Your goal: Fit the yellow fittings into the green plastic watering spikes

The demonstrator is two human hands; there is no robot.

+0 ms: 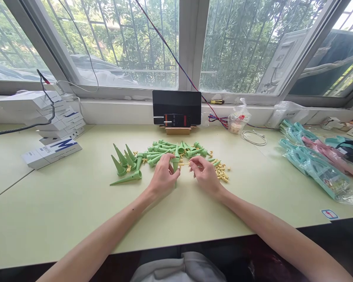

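Note:
My left hand (162, 176) is closed around a green cone-shaped spike (175, 166), held point down over the pale green table (76, 203). My right hand (205, 174) pinches a small yellow peg (183, 165) that points toward the spike's top. Behind both hands lies a heap of green spikes (167, 150). Several spikes stand upright or lie flat to the left (125, 166). Loose yellow pegs (222, 172) are scattered just right of my right hand.
A dark tablet (176, 105) with a phone (176, 120) leans on a stand at the windowsill. White boxes (51, 150) are stacked at the left. Teal and pink packaged goods (314, 164) lie at the right, a white cable (254, 137) and a plastic bag (238, 119) behind.

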